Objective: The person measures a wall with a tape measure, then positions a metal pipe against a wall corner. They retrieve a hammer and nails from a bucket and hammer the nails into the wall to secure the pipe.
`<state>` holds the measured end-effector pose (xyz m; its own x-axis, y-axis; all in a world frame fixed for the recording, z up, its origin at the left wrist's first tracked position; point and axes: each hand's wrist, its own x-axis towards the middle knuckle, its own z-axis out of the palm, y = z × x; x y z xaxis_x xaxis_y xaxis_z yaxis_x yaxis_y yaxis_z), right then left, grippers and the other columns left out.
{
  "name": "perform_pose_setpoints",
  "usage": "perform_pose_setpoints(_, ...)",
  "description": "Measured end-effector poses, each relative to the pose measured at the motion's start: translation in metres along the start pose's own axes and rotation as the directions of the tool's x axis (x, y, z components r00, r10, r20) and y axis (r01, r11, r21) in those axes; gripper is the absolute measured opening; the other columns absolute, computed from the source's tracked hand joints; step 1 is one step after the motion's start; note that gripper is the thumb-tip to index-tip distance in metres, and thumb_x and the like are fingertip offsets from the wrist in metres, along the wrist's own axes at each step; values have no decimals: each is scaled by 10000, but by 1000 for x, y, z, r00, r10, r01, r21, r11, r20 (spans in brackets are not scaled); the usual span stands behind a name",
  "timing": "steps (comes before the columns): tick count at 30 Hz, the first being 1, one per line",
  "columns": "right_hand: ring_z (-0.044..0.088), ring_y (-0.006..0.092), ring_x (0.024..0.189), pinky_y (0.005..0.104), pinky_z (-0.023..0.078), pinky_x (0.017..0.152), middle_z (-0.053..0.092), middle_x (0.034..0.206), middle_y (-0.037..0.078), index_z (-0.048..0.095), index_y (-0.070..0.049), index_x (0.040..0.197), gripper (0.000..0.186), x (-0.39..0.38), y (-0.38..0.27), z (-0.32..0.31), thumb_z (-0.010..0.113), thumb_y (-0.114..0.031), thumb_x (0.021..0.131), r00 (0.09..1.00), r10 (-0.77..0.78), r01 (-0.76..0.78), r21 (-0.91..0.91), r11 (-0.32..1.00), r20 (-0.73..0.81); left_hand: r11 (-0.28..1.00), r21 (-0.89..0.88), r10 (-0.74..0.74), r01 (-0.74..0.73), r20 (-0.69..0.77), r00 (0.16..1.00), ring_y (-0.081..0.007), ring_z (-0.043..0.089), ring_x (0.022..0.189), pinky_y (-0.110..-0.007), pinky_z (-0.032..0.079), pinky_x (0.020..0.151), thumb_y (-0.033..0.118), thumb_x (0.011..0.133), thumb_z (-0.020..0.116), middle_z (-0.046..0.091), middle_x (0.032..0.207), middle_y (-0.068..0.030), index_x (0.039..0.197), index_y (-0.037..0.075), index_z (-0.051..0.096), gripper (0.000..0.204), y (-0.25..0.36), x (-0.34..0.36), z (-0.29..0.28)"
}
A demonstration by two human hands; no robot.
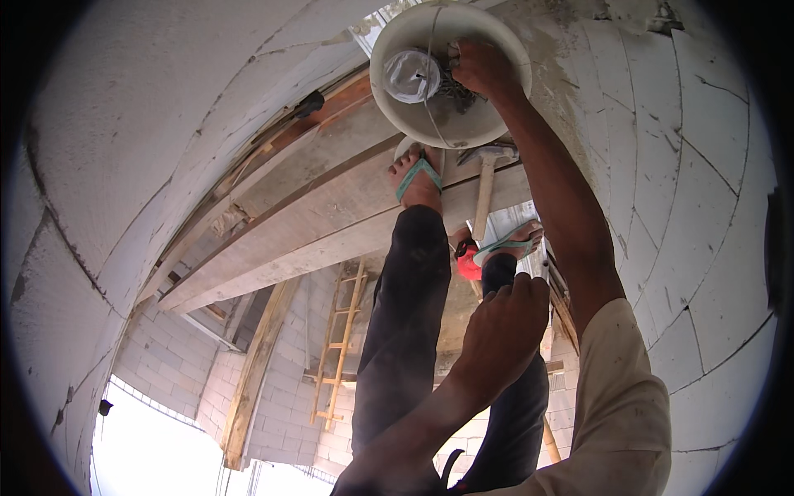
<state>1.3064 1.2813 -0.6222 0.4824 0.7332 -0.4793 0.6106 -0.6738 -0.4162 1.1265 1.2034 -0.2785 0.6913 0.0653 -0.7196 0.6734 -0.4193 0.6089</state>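
Observation:
My right hand [482,68] reaches into a pale round bucket [496,124] with its fingers bent together, beside a heap of thin dark pieces, perhaps nails [455,93]. A clear plastic bag or cup [411,76] lies in the same bucket, and a thin handle [429,50] crosses over its mouth. Lower down, my left hand [506,331] is closed in a loose fist in front of my leg; whatever it may hold is hidden. Just below the bucket's rim rests a hammer [484,194] with a wooden handle, close to my sandalled feet [420,178].
I am standing high on wooden planks [273,240]. White block walls [653,207] rise on both sides. Far below are a bamboo ladder [341,347] and a wooden post [252,380]. Something red [469,260] shows beside my right foot.

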Motion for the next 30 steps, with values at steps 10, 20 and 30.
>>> perform_pose_setpoints(10, 762, 337, 887, 488, 594, 771, 773, 943, 145, 770, -85, 973, 188, -22, -13, 3, 613, -164, 909, 994, -15, 43, -247, 968, 112, 1000, 8, 5, -5, 27, 1000, -300, 686, 806, -418, 562, 698, 114, 904, 689, 567, 964, -152, 1046, 10, 523, 242, -2, 1, -4)
perform_pose_setpoints(20, 752, 351, 935, 496, 588, 800, 766, 979, 173, 781, -93, 978, 189, -23, -18, -15, 655, -168, 859, 994, 73, -65, -98, 993, 81, 999, -8, -32, 33, 69, 997, -313, 681, 819, -435, 559, 723, 107, 913, 677, 569, 965, -156, 1053, 6, 519, 234, 1, 2, -7)
perform_pose_setpoints(30, 742, 377, 972, 503, 584, 854, 760, 1012, 191, 741, -80, 1016, 227, -19, -12, 12, 651, -183, 836, 993, 29, -24, -43, 999, 118, 1000, 17, -1, 0, 56, 998, -300, 685, 818, -422, 558, 700, 92, 915, 665, 576, 946, -154, 1028, 8, 524, 200, -2, 1, -5)
